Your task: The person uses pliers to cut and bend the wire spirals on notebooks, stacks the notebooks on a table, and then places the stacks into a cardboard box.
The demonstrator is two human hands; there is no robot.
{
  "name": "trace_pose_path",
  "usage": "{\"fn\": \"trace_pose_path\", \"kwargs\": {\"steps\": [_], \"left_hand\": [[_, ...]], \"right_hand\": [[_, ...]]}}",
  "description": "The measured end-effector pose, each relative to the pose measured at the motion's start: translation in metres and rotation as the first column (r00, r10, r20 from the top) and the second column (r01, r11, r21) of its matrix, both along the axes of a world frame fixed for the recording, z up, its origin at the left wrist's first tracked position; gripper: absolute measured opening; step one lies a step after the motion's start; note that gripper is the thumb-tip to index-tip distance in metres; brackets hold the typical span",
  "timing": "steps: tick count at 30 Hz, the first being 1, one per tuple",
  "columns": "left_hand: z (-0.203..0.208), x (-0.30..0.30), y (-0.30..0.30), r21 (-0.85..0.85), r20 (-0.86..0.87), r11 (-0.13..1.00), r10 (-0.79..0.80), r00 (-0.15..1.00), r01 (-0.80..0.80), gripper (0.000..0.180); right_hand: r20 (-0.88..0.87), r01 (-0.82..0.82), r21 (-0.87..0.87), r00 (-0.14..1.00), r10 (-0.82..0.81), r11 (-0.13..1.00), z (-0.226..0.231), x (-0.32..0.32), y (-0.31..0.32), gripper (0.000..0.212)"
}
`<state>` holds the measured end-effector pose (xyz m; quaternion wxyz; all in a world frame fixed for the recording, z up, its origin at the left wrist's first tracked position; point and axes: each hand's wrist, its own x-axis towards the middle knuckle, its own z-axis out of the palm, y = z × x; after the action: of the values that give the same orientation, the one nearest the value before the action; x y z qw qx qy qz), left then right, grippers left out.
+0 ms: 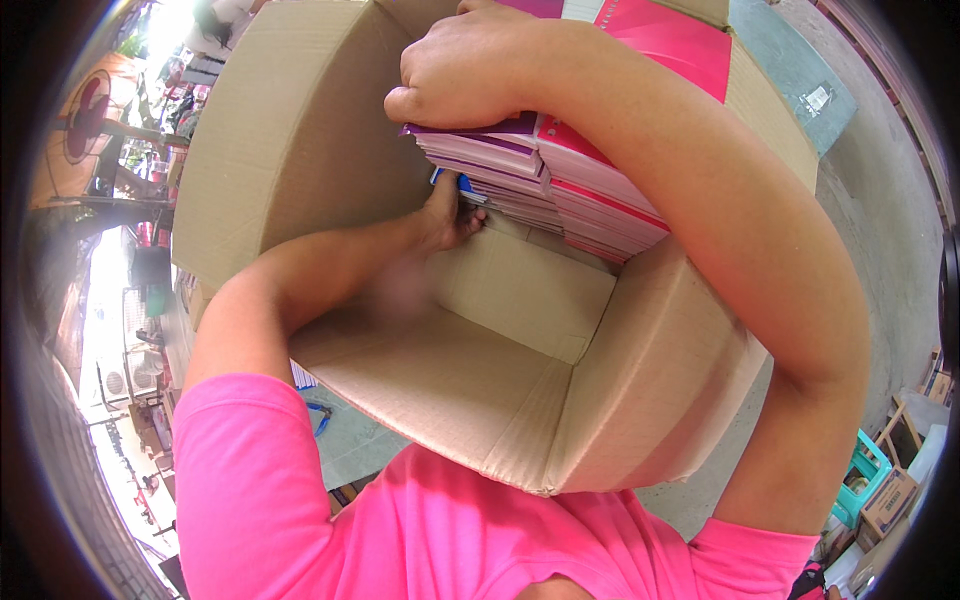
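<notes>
Left fingers (478, 215) grip blue-covered paper booklets (464, 184); right hand (445, 85): finger state cannot be told.
Purple-covered paper stack (480, 152), twelve o'clock, could topple if grip slips.

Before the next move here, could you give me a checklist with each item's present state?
1. Cardboard box open at the top: ok.
2. Left hand inside the box, at the blue-covered book: ok.
3. Right hand over the top of the purple-covered books: ok.
4. Right hand's grip secure: cannot tell, its fingertips are hidden.
5. Purple-covered books evenly squared: not ok, their edges look staggered.
6. Pink-covered books stacked beside the purple ones: ok.
</notes>
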<state>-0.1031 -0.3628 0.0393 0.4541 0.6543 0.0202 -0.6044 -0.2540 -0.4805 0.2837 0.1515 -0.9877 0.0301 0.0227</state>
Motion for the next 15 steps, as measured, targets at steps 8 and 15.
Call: {"fn": "trace_pose_path", "kwargs": {"steps": [8, 15], "left_hand": [[0.003, 0.006, -0.001, 0.02, 0.096, 0.999, -0.03, 0.995, 0.028, 0.05], [0.006, -0.01, -0.01, -0.095, 0.122, 0.994, 0.059, 0.991, -0.047, 0.047]], "right_hand": [[0.176, 0.019, 0.027, 0.984, -0.024, 0.999, -0.01, -0.01, 0.001, 0.044], [0.018, -0.024, 0.057, 1.0, 0.023, 0.998, -0.006, 0.002, -0.008, 0.045]]}}
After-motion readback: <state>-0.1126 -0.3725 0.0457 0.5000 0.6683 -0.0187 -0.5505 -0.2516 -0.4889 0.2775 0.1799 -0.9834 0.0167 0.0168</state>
